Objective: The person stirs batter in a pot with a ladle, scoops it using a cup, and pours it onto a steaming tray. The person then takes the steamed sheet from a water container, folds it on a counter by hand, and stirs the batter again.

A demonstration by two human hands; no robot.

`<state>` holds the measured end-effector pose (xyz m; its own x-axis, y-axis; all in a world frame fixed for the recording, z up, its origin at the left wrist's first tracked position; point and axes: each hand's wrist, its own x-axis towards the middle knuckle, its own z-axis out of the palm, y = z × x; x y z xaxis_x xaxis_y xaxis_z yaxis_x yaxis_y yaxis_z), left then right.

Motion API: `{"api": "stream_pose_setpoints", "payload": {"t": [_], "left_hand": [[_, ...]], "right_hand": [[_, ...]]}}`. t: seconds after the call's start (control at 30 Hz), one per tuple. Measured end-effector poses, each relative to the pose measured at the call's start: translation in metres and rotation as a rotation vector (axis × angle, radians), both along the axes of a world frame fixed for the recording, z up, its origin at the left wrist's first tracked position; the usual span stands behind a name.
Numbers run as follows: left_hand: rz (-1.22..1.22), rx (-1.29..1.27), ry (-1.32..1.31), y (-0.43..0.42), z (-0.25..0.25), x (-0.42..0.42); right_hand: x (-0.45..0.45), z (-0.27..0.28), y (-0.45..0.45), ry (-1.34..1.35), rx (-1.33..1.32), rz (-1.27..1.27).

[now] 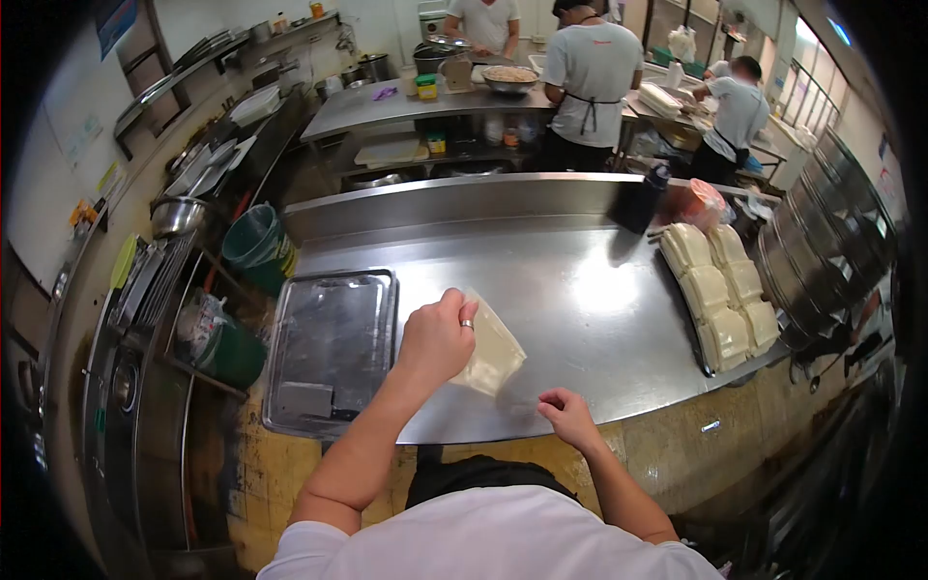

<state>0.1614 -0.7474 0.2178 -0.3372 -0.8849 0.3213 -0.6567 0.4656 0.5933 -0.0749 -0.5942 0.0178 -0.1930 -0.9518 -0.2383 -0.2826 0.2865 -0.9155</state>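
Above the middle of the brushed stainless-steel table (590, 353), near its front edge, I have a thin, pale cream, roughly square sheet (496, 356) in my left hand (435, 338). My thumb and curled fingers are pressed together on the sheet's upper left part, and a silver ring (468, 324) shows on that hand. The sheet slants down and to the right; I cannot tell whether its lower corner touches the steel. My right hand (568, 418) is apart from the sheet, over the front edge, its fingers bent and the thumb near them; I cannot tell whether the tips meet.

Just left of my left hand is a dark, rectangular tray with rounded corners (333, 324), and in its near corner lies a flat grey metal rectangle (305, 398). At the table's right end, cream-coloured, rounded-square blocks (706, 292) sit in two rows, beside tall, round steel containers (822, 246). Behind the blocks stand a black bottle (640, 201) and an orange-red bundle in clear plastic (704, 202). Beyond, co-workers in pale shirts (592, 82) stand around another table (387, 114).
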Motion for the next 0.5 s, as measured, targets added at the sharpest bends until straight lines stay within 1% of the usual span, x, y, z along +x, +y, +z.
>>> {"api": "stream_pose_setpoints", "payload": {"t": [0.17,0.3,0.43,0.5], "left_hand": [[0.087,-0.051,-0.105,-0.029,0.023,0.093],[0.207,-0.066,-0.268,-0.056,0.036,0.182],[0.261,-0.082,-0.479,-0.085,0.035,0.26],[0.28,-0.068,-0.503,-0.099,0.027,0.291]], "right_hand": [[0.063,-0.005,-0.055,-0.061,0.018,0.084],[0.143,0.015,-0.108,-0.007,-0.006,0.242],[0.231,0.034,-0.16,0.013,-0.01,0.42],[0.272,0.042,-0.186,0.022,-0.019,0.481]]}}
